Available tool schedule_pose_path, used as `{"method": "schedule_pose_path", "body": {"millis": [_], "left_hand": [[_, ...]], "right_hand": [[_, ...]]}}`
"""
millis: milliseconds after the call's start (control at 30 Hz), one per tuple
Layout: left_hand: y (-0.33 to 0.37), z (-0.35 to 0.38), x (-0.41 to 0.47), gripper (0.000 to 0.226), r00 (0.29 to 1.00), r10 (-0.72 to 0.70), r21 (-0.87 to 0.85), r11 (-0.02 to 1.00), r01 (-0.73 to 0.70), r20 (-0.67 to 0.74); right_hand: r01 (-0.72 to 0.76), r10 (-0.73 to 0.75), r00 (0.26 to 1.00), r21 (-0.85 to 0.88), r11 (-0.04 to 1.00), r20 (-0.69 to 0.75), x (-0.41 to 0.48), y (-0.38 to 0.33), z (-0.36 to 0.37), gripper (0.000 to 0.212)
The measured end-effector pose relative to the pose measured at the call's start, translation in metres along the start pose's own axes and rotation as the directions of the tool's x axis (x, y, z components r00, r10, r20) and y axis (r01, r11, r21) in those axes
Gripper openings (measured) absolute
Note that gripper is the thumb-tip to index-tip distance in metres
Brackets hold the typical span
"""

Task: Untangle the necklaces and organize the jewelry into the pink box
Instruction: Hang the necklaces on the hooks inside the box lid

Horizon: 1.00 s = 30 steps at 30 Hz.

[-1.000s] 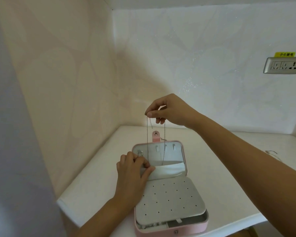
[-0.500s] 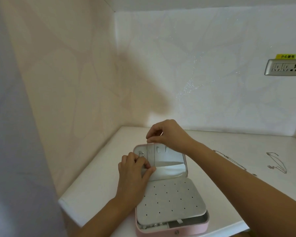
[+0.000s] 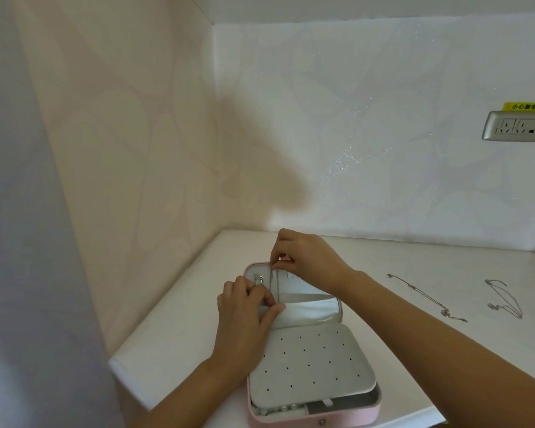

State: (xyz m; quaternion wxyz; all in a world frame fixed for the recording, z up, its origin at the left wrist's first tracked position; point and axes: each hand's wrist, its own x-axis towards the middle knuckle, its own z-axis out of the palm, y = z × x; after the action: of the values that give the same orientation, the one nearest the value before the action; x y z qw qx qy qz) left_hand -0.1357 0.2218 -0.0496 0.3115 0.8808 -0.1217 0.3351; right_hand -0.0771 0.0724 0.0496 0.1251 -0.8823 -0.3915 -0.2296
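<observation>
Chain [image 3: 272,285] that dangled high a second ago now lies against the pink box [image 3: 337,419] lid at the desk's [image 3: 183,335] front edge, your right hand [image 3: 306,257] pinching its top, left hand [image 3: 244,319] gripping the lid pocket [image 3: 309,313], so hooking looks close.

Open pink box [image 3: 346,419], necklace [image 3: 275,287] against lid

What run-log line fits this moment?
right hand: pinches necklace at lid | left hand: grips lid pocket | pink box: open | table: two necklaces loose
</observation>
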Motion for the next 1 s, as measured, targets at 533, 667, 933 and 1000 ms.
{"method": "schedule_pose_path", "body": {"millis": [533, 667, 933, 1000], "left_hand": [[0.0, -0.001, 0.001, 0.038, 1.0, 0.007, 0.002, 1.0, -0.007, 0.023], [0.001, -0.002, 0.001, 0.031, 0.999, 0.004, 0.018, 1.0, -0.004, 0.035], [0.006, -0.005, 0.003, 0.018, 0.993, 0.114, 0.158, 0.981, -0.115, 0.015], [0.006, -0.005, 0.006, 0.015, 0.982, 0.18, 0.154, 0.97, -0.186, 0.054]], "right_hand": [[-0.082, 0.097, 0.994, 0.228, 0.97, -0.054, -0.009, 0.01, 0.006, 0.008], [-0.239, 0.329, 0.93, 0.41, 0.88, -0.164, -0.015, 0.026, -0.006, 0.005], [-0.664, 0.689, 0.725, 0.253, 0.704, -0.017, -0.06, 0.108, 0.006, 0.007], [-0.731, 0.746, 0.666, 0.216, 0.647, 0.021, -0.075, 0.124, 0.014, 0.008]]}}
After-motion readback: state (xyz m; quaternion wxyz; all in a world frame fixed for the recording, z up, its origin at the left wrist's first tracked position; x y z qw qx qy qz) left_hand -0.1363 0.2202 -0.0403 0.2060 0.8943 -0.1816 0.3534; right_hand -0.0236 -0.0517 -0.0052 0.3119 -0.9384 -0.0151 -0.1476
